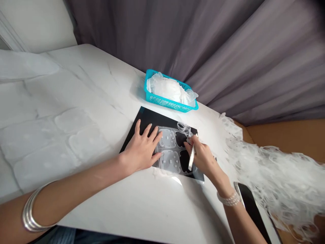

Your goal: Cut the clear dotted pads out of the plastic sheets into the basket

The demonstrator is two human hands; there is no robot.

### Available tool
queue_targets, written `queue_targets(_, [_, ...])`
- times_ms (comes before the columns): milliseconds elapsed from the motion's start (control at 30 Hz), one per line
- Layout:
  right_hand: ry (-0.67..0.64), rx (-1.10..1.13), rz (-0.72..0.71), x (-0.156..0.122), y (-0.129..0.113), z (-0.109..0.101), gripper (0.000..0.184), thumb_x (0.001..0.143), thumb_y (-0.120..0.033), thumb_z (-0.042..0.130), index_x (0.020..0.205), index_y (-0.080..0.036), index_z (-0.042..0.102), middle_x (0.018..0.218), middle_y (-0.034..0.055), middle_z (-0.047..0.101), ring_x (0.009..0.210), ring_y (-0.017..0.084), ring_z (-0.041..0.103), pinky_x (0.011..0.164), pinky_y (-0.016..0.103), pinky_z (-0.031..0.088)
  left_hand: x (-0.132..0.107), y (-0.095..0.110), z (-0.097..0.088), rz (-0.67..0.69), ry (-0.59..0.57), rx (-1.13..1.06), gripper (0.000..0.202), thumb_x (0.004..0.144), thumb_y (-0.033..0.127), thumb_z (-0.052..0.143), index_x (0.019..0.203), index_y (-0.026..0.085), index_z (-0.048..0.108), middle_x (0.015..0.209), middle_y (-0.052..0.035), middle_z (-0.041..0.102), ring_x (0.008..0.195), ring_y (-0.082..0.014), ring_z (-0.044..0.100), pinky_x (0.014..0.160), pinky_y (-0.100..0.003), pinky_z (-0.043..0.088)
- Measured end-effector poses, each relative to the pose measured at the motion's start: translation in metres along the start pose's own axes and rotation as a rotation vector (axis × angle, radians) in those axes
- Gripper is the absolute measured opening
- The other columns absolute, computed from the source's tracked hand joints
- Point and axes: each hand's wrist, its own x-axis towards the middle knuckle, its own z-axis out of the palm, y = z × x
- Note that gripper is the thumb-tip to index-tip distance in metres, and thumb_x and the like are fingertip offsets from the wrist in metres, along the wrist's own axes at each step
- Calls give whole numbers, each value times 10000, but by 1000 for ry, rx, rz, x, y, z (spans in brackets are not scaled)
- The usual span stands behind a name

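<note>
A black mat point(147, 120) lies on the white marble table point(83, 95). On the mat rests a clear plastic sheet point(169, 149) with rounded shapes outlined in it. My left hand point(142, 149) lies flat on the sheet's left side, fingers spread. My right hand point(201, 156) is closed around a thin white tool point(191, 161), with its tip at the sheet's right part. A curl of clear plastic trimmings point(185, 128) sits at the sheet's upper right corner.
A turquoise basket point(165, 100) filled with white plastic pieces stands behind the mat. A large heap of white plastic offcuts point(266, 169) fills the right side. A dark phone point(250, 206) lies by my right forearm. Grey curtains hang behind.
</note>
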Motion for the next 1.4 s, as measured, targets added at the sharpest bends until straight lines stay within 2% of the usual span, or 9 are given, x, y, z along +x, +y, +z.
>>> queue_targets(233, [-7, 8, -224, 36, 16, 14, 121, 990, -334, 414, 986, -220, 456, 938, 99, 628, 763, 227, 595, 700, 354, 440, -5, 29, -3, -103, -1, 56, 864, 948, 637, 416, 1538, 15, 314, 1520, -312, 377, 1424, -493, 327, 1121, -759, 114])
queue_targets(333, [125, 102, -127, 41, 19, 7, 253, 1011, -433, 403, 1028, -215, 528, 1039, 119, 663, 894, 248, 624, 798, 392, 467, -8, 27, -3, -105, 14, 25, 847, 957, 625, 412, 1525, 1, 338, 1542, -311, 335, 1433, -480, 320, 1119, -737, 187])
queue_targets(433, [364, 181, 4, 31, 8, -3, 427, 1042, -488, 274, 1136, -227, 599, 1012, 95, 681, 934, 248, 629, 841, 420, 469, -10, 13, -4, 50, -21, 8, 695, 1018, 487, 363, 1526, 13, 333, 1595, -250, 256, 1476, -379, 294, 1159, -646, 245])
queue_targets(500, [412, 234, 24, 19, -10, -7, 500, 1047, -499, 225, 1210, -253, 628, 1002, 78, 676, 913, 233, 636, 833, 415, 478, -10, 4, -6, 126, -72, -13, 656, 1028, 433, 367, 1528, 11, 319, 1596, -228, 275, 1483, -326, 300, 1182, -577, 267])
queue_targets(600, [297, 384, 33, 3, -44, 0, 437, 1035, -497, 338, 1244, -275, 652, 1052, 65, 687, 877, 207, 662, 797, 380, 510, -10, -2, -10, 112, -126, -39, 667, 1014, 423, 417, 1521, 1, 326, 1582, -225, 312, 1482, -316, 304, 1198, -553, 252])
queue_targets(767, [131, 553, 28, -12, -81, 19, 302, 970, -379, 577, 1208, -229, 685, 1097, 53, 739, 907, 201, 703, 773, 316, 541, -13, 3, -19, 70, -177, -26, 644, 1008, 398, 436, 1525, 28, 336, 1598, -215, 276, 1491, -345, 271, 1188, -626, 208])
queue_targets(1000, [124, 375, -108, -14, -91, 21, 212, 979, -238, 538, 1068, -186, 723, 911, 45, 759, 692, 156, 680, 650, 277, 516, -17, 7, -21, 40, -188, 10, 674, 1015, 437, 410, 1525, 6, 322, 1597, -234, 278, 1488, -365, 265, 1172, -650, 221])
queue_targets(1233, [136, 255, -223, -4, -94, 33, 222, 1012, -278, 475, 1004, -220, 689, 894, 60, 725, 719, 179, 663, 614, 294, 477, -19, 12, -18, 2, -164, -4, 645, 998, 411, 458, 1518, 41, 366, 1600, -236, 269, 1488, -380, 256, 1161, -689, 196])
queue_targets(1400, [89, 158, -260, -10, -97, 31, 236, 1014, -210, 424, 930, -198, 644, 827, 65, 669, 659, 166, 581, 587, 301, 437, -19, 14, -23, -32, -179, -42, 637, 995, 408, 480, 1523, 70, 371, 1603, -235, 264, 1484, -405, 253, 1146, -730, 157])
